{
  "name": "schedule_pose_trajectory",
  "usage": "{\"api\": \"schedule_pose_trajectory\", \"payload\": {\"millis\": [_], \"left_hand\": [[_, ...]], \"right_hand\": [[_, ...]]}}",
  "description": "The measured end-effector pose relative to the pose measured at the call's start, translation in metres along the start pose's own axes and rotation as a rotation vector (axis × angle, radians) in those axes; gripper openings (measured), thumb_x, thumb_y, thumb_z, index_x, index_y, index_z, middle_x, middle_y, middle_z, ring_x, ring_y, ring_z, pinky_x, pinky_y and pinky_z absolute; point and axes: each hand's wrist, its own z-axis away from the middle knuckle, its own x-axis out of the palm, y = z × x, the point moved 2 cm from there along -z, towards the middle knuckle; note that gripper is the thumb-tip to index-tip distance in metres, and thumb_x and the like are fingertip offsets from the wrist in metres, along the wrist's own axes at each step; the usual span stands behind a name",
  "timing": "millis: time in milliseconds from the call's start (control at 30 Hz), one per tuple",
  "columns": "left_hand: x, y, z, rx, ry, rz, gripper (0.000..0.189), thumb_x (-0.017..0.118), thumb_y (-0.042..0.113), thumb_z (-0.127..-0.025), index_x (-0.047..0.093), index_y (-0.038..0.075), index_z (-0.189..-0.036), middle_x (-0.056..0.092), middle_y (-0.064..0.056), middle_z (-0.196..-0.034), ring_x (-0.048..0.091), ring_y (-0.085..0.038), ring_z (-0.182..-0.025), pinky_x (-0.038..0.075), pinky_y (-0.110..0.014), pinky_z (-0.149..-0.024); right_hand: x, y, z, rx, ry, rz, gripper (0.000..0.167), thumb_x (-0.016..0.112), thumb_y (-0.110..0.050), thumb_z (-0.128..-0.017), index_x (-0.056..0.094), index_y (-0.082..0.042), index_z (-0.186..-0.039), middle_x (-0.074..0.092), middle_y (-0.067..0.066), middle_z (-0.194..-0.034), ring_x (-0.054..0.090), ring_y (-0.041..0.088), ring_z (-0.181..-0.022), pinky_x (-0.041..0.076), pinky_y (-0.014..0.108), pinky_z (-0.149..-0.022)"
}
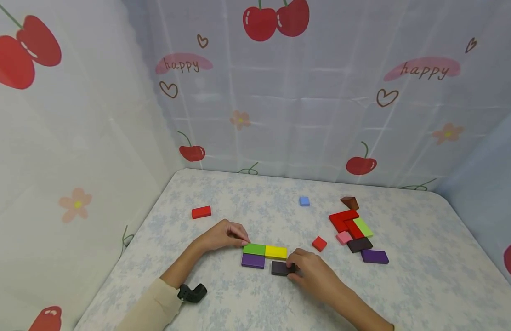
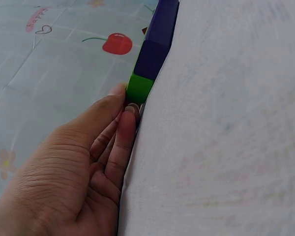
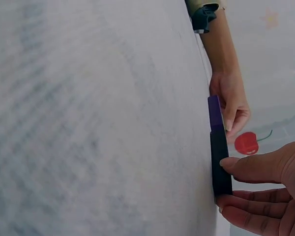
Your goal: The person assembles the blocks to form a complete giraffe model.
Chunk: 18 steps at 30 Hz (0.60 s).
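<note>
A green block (image 1: 254,249) and a yellow block (image 1: 276,252) lie end to end on the table, with a purple block (image 1: 253,261) against the green one's near side. My left hand (image 1: 224,235) has its thumb and fingertips at the left end of the green block, pinching its corner. With thumb and fingers, my right hand (image 1: 315,275) grips the right end of a black block (image 1: 280,268). This block sits just nearer than the yellow one, with a gap between it and the purple block in the head view. In the right wrist view, the thumb presses the black block's (image 3: 220,162) upper face.
Right of my right hand lie a small red block (image 1: 319,243), a pink block (image 1: 344,237), a red L-shaped group (image 1: 342,219), a light green block (image 1: 363,227) and another purple block (image 1: 374,256). Farther back are a blue block (image 1: 304,201), a brown triangular block (image 1: 350,202) and a red block (image 1: 201,212).
</note>
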Motion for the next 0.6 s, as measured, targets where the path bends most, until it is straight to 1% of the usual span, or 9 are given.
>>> {"api": "schedule_pose_trajectory", "payload": {"millis": [200,333,467,600], "left_hand": [[0.0004,-0.0015,0.0004,0.005,0.002,-0.007,0.014,0.076,0.011,-0.093,0.081,0.008,-0.105,0.074,-0.005,-0.103,0.068,-0.019,-0.097,0.056,-0.031,-0.085],[0.0004,-0.0017,0.0001,0.008,0.000,-0.009,0.014,0.076,0.011,-0.093,0.081,0.008,-0.105,0.074,-0.005,-0.103,0.068,-0.018,-0.097,0.056,-0.031,-0.085],[0.0000,0.0000,-0.0001,0.007,-0.001,-0.007,0.014,0.076,0.012,-0.092,0.082,0.010,-0.105,0.074,-0.004,-0.103,0.068,-0.019,-0.097,0.056,-0.031,-0.085],[-0.0002,-0.0003,0.0000,0.017,-0.008,-0.007,0.014,0.076,0.012,-0.093,0.082,0.011,-0.105,0.074,-0.003,-0.103,0.068,-0.019,-0.097,0.056,-0.032,-0.085]], "right_hand": [[0.0008,-0.0012,0.0001,0.072,-0.002,0.031,0.021,0.089,-0.016,-0.078,0.072,-0.017,-0.090,0.056,-0.007,-0.081,0.048,0.007,-0.067,0.047,0.021,-0.060],[-0.0002,-0.0018,-0.0013,0.108,-0.021,0.015,0.022,0.089,-0.016,-0.078,0.071,-0.017,-0.090,0.051,-0.008,-0.071,0.047,0.009,-0.064,0.042,0.023,-0.057],[0.0005,-0.0030,-0.0050,0.105,-0.038,-0.005,0.020,0.088,-0.017,-0.080,0.072,-0.016,-0.091,0.050,-0.010,-0.065,0.047,0.009,-0.063,0.042,0.023,-0.056],[0.0020,-0.0042,-0.0089,0.097,-0.047,-0.013,0.017,0.086,-0.017,-0.082,0.073,-0.015,-0.093,0.050,-0.010,-0.065,0.048,0.009,-0.063,0.043,0.023,-0.058]]}}
